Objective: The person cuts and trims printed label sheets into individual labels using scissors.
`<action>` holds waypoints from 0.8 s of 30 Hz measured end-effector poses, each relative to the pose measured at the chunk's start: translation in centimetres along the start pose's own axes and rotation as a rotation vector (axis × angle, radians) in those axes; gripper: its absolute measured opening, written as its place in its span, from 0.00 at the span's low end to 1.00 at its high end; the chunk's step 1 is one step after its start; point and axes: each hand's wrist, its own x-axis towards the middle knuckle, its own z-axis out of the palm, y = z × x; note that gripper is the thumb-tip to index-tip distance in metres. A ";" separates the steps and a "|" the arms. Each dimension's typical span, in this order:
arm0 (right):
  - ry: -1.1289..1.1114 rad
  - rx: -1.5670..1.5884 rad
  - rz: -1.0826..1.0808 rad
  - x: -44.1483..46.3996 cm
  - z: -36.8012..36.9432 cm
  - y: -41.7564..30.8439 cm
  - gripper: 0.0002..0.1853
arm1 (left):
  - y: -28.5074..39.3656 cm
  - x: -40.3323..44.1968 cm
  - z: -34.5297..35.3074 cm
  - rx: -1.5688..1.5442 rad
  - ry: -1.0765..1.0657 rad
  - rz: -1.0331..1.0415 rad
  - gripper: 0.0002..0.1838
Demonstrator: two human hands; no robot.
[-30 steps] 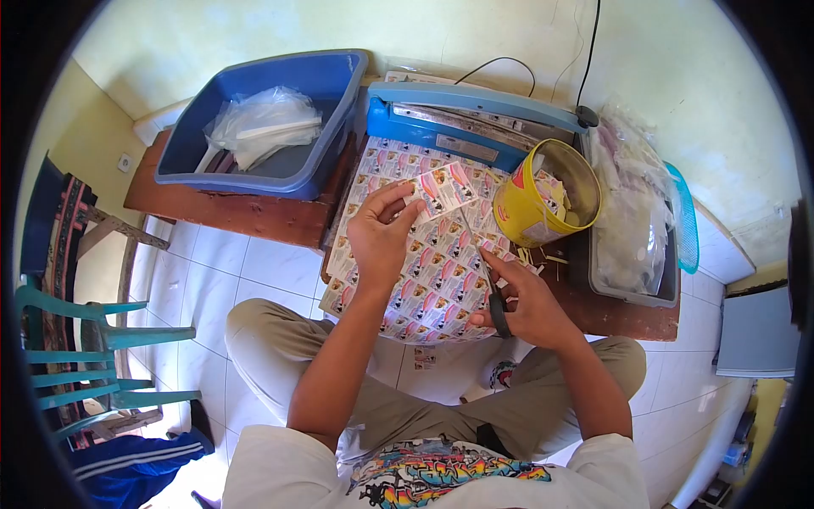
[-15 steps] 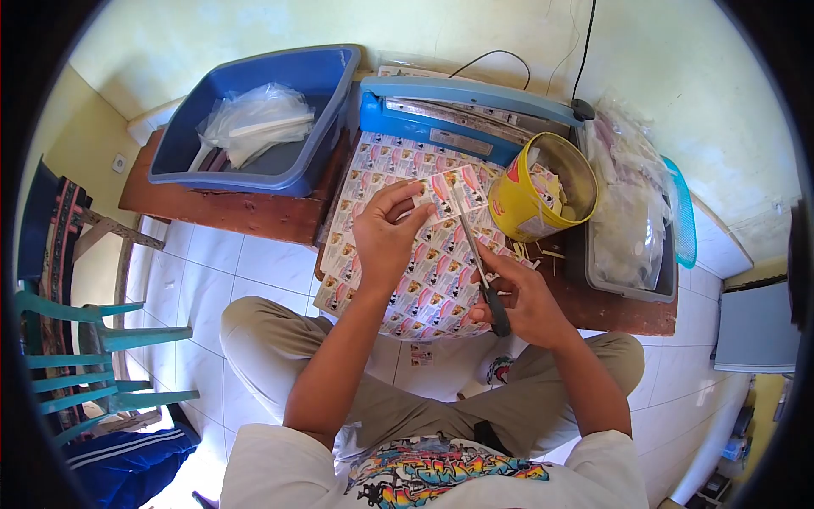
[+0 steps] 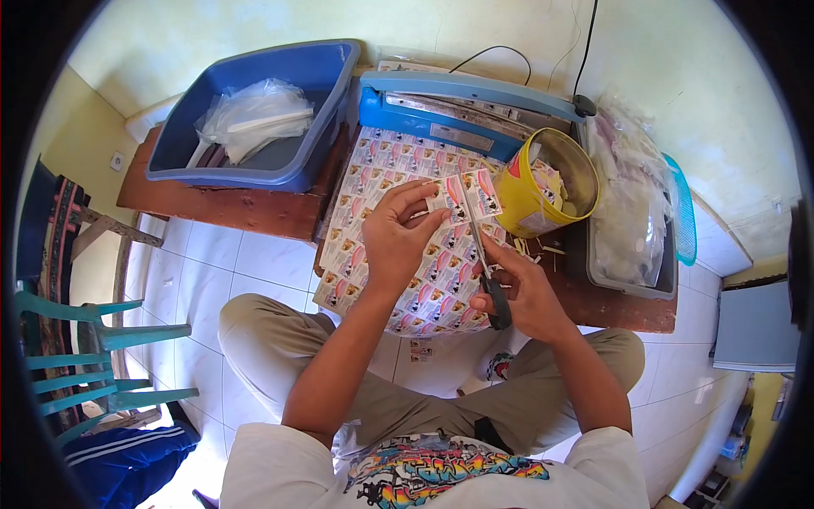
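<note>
Left grip (image 3: 397, 233) is closed on one end of the strip (image 3: 484, 195), which is pinched between thumb and fingers; by the right grip (image 3: 527, 293) the black handles of the scissors (image 3: 498, 307) are held. The strip is raised above the printed sheets (image 3: 432, 280), with its free end just beside the yellow pail (image 3: 526, 204). The blades are placed across it, between two labels; how far it has been cut through cannot be told.

Because the strip is supported at one end only, the free label may be bent or turned under the blades, and a crooked edge could be made, even into the print. If the left fingertips are brought nearer to the blades, a finger could be nicked. A severed label may be dropped onto the sheets, where, since the same pattern is printed there, it could easily be overlooked. It might also be lost among the scraps (image 3: 551, 182) in the pail. If the right elbow is swung outward, the scissors could be tilted and the line spoiled.
</note>
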 end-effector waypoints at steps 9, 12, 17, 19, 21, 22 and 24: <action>0.006 -0.025 -0.024 0.1 0.0 0.1 0.54 | 0.1 -0.1 0.0 -0.023 0.005 0.000 0.20; 0.008 -0.018 -0.023 0.0 0.1 -0.2 0.54 | -0.1 -0.1 -0.1 -0.027 0.011 -0.010 0.20; 0.015 -0.018 -0.009 0.0 0.1 0.1 0.54 | -0.3 -0.1 0.0 -0.036 0.008 -0.002 0.20; 0.017 -0.038 -0.028 0.1 0.0 0.2 0.54 | -0.4 -0.1 0.0 -0.048 0.004 0.000 0.20; 0.019 -0.059 -0.046 0.1 -0.1 0.3 0.53 | -0.5 -0.1 0.1 -0.036 0.002 0.009 0.20; 0.023 -0.046 -0.045 0.1 0.0 0.4 0.53 | -0.5 -0.1 0.1 -0.036 0.002 0.008 0.20; 0.029 -0.033 -0.043 0.1 0.0 0.4 0.53 | -0.6 -0.1 0.1 -0.042 0.004 0.010 0.20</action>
